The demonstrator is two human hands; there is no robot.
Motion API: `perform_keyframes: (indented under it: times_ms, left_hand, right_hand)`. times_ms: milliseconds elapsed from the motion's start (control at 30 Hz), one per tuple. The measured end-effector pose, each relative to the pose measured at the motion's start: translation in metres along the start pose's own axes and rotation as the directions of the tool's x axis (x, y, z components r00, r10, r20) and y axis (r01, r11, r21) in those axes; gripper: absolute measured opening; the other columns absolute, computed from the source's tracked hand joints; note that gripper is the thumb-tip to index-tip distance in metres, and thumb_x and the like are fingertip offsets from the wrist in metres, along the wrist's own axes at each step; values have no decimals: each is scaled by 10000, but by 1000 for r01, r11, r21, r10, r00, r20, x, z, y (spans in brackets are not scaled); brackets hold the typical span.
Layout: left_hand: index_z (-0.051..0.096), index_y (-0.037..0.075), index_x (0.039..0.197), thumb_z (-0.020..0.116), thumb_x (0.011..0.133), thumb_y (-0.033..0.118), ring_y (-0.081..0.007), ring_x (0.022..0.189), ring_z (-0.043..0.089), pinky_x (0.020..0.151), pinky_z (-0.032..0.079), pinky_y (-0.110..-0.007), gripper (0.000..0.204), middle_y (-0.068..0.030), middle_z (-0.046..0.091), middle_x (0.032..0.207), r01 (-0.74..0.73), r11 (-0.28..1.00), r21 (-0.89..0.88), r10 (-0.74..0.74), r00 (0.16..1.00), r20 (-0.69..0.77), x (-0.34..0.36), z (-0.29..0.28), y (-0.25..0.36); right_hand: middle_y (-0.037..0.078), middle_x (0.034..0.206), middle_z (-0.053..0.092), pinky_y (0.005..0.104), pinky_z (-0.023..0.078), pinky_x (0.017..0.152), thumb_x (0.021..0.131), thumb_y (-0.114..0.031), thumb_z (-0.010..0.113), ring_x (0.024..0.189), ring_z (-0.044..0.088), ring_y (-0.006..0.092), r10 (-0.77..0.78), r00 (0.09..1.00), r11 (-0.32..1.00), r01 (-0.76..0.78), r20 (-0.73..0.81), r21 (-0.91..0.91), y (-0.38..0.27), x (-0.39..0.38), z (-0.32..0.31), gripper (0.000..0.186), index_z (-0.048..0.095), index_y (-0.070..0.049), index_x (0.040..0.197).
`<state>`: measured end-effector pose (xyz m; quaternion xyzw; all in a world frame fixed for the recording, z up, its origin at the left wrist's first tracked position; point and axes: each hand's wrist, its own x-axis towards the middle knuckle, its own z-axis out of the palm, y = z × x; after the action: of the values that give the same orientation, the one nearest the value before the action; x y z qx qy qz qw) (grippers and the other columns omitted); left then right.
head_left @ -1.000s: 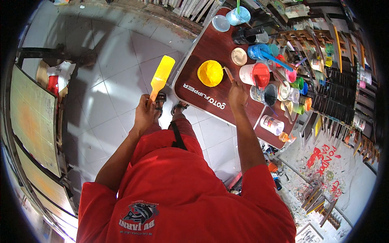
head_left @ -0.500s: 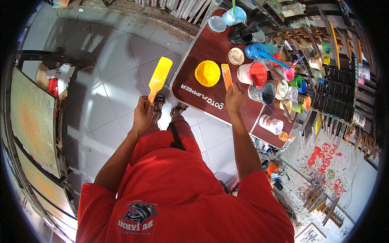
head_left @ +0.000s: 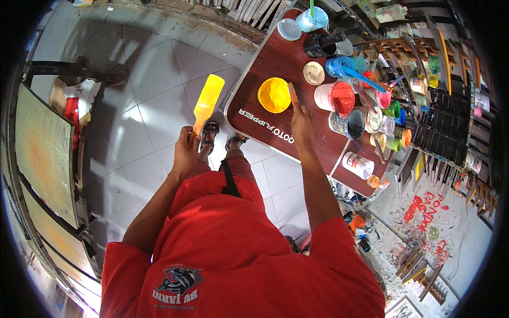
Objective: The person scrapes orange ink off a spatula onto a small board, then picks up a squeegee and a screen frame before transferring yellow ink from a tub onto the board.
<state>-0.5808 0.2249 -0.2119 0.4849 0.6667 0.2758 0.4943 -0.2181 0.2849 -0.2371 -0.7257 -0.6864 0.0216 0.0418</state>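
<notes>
My left hand (head_left: 186, 148) is closed round the handle of a spatula (head_left: 208, 98) whose broad blade is coated in yellow paint. It is held up over the floor, left of the table. My right hand (head_left: 302, 124) grips a flat orange stick (head_left: 293, 94), turned nearly edge-on, with its upper end at the right rim of a tub of yellow paint (head_left: 274, 95). Whether the stick touches the rim I cannot tell. The tub stands on the dark red table (head_left: 260, 61).
Right of the yellow tub are a round pale lid (head_left: 314, 73), a tub of red paint (head_left: 342, 98), a dark grey paint tub (head_left: 354, 123) and several other paint pots. A white container (head_left: 358, 165) lies near the table's right corner. Framed screens (head_left: 45, 153) stand at the left.
My right hand has turned the orange stick from face-up to nearly edge-on and brought it to the yellow tub's rim. The left hand and spatula have hardly moved.
</notes>
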Motion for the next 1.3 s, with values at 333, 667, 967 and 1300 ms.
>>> perform_keyframes:
  times_ms: [333, 667, 967, 1300]
  left_hand:
    - [453, 3, 1049, 524, 925, 91, -146, 728, 491, 649, 428, -288, 168, -80, 515, 797, -37, 999, -3, 37, 999, -20, 0, -2, 7]
    - [451, 0, 1066, 533, 926, 128, -156, 706, 517, 639, 444, -308, 207, -114, 555, 800, -40, 999, -1, 40, 999, -12, 8, -6, 15]
    - [452, -5, 1063, 518, 927, 119, -147, 667, 486, 602, 422, -299, 195, -85, 532, 786, -45, 998, 42, 44, 999, 8, 5, -11, 13]
    - [445, 13, 1042, 521, 930, 97, -74, 637, 374, 553, 342, -246, 159, 17, 416, 726, -57, 998, -8, 56, 997, -46, -4, -14, 4]
  right_hand:
    - [98, 1002, 612, 392, 518, 739, 825, -67, 530, 940, 595, 293, 12, 999, 973, -5, 30, -233, 35, 6, -14, 264, 609, -40, 1074]
    - [148, 909, 635, 362, 481, 726, 899, -161, 540, 842, 615, 268, 395, 916, 693, -349, 73, 631, 42, -77, -36, 215, 606, -9, 1037]
    - [169, 817, 592, 347, 451, 692, 905, -201, 559, 805, 600, 264, 135, 965, 666, -258, 227, 700, 28, -50, -30, 237, 569, 31, 954]
    - [192, 859, 623, 469, 451, 752, 811, -136, 575, 825, 588, 375, -124, 985, 927, 72, 118, 368, 26, -17, -29, 170, 627, -6, 908]
